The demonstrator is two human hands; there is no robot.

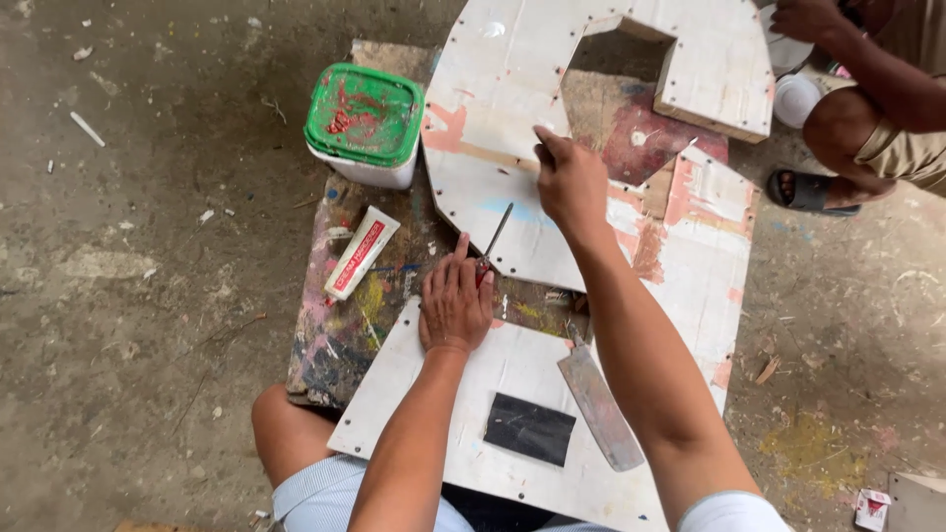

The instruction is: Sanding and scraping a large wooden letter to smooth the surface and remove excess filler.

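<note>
The large white panel [512, 212] with the notch cut in its far edge is judged to be stiff and rather light, like thin board; it is probably best taken by its long outer edges, because the narrow part beside the notch could crack. It is seen lying flat on the paint-stained board [345, 325], with small holes along its rim and patches of pink and pale blue. The right hand [572, 182] is laid flat on it, fingers stretched, holding nothing. The left hand [455, 300] is pressed on the corner of a nearer white sheet [463, 394], and a red-handled tool [490, 251] is touched by its fingers; a real grip cannot be told
</note>
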